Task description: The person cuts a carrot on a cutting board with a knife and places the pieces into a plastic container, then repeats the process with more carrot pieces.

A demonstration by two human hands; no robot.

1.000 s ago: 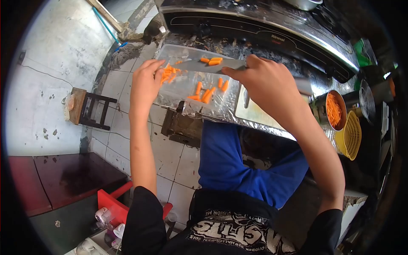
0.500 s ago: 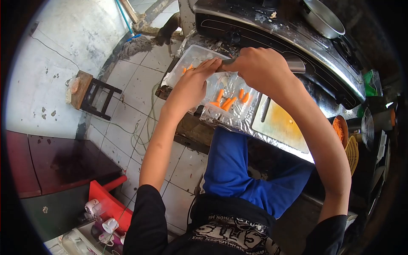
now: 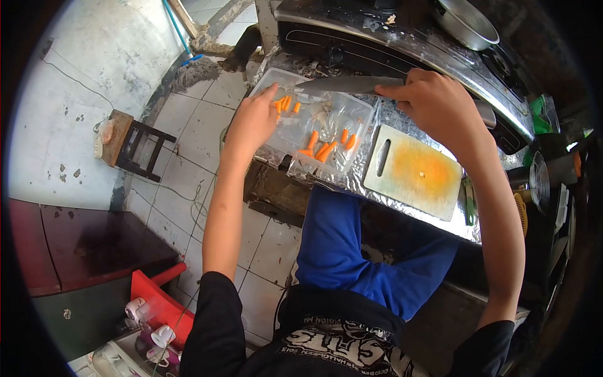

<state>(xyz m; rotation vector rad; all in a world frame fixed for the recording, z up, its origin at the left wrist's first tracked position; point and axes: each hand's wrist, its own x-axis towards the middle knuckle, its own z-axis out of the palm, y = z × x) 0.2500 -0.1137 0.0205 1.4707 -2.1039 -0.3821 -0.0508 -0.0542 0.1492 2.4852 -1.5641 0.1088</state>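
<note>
Above the far side of a clear, rectangular plastic container (image 3: 286, 133): a long grey steel knife (image 3: 345, 84), blade pointing left; whether it touches the rim cannot be told.
Right hand (image 3: 434, 103): grip closed around the knife's handle, one digit laid forward along the blade.
Short orange carrot sticks (image 3: 327, 152): inside the container, one group toward its near right corner, another in the left part beside the other hand's fingertips.
Left hand (image 3: 252, 124): at the container's left edge, fingers reaching over the rim; whether this grip holds anything cannot be told.
Foil-covered table (image 3: 392, 115): its front edge runs just beyond the container's near side; a narrow strip of foil separates container and board.
Pale rectangular cutting board (image 3: 400, 188), stained orange: right of the container, near edge close to the table's front, foil open behind it.
Green-handled tool (image 3: 469, 201): just beside the board's right edge.
Black-and-silver stove (image 3: 352, 47): along the back, bounding the room behind the knife.
Silver metal pan (image 3: 468, 26): on the stove, well apart from both hands.
</note>
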